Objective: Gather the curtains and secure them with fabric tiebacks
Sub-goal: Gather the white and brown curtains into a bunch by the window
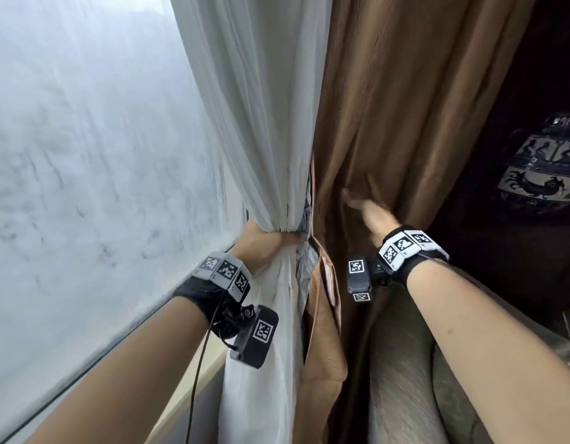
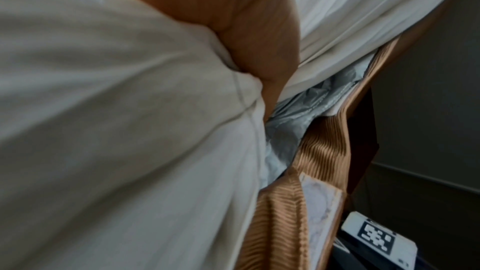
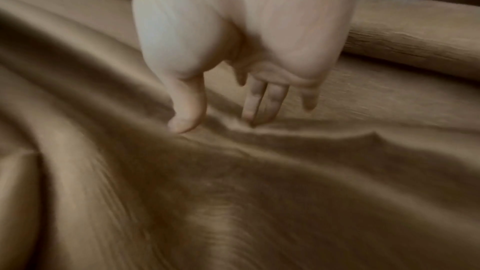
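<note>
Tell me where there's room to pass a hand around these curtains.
Free: the gap between the window glass and the white curtain, left of the left hand. Crowded: the seam where white meets brown curtain, where the right hand presses folds.

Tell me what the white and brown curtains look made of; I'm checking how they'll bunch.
White curtain: thin, matte woven cloth, seemingly light; fine soft pleats where the left hand grips it. Brown curtain: heavier-looking fabric with slight sheen and fine crinkled ribbing, possibly synthetic.
</note>
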Demonstrator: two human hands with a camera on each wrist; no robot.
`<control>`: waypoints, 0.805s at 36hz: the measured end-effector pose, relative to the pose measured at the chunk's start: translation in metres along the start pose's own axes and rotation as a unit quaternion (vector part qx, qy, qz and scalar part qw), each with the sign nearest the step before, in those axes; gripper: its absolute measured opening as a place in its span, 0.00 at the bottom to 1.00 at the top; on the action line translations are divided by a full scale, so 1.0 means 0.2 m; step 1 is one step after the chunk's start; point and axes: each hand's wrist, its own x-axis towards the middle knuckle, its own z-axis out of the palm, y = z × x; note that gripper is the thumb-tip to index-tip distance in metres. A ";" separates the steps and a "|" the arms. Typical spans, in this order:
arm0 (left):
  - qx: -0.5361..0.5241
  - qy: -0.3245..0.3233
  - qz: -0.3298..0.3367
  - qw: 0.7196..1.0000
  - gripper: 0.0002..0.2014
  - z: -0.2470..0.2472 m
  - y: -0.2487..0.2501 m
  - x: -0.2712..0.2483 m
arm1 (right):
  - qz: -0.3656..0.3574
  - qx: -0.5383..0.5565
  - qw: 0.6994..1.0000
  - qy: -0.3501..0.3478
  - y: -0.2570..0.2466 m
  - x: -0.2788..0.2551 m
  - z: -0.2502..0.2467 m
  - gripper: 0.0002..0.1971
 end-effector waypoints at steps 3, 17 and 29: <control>0.006 -0.023 -0.005 1.000 0.23 -0.01 0.01 0.00 | 0.000 -0.018 0.998 -0.068 -0.03 -0.01 0.05 0.24; 0.011 -0.053 -0.022 0.998 0.17 -0.02 0.01 0.02 | 0.091 0.190 0.936 -0.282 -0.06 -0.16 0.15 0.27; -0.001 0.057 0.013 0.998 0.23 0.09 -0.02 0.04 | -0.049 -0.033 0.993 -0.104 -0.05 -0.28 0.08 0.13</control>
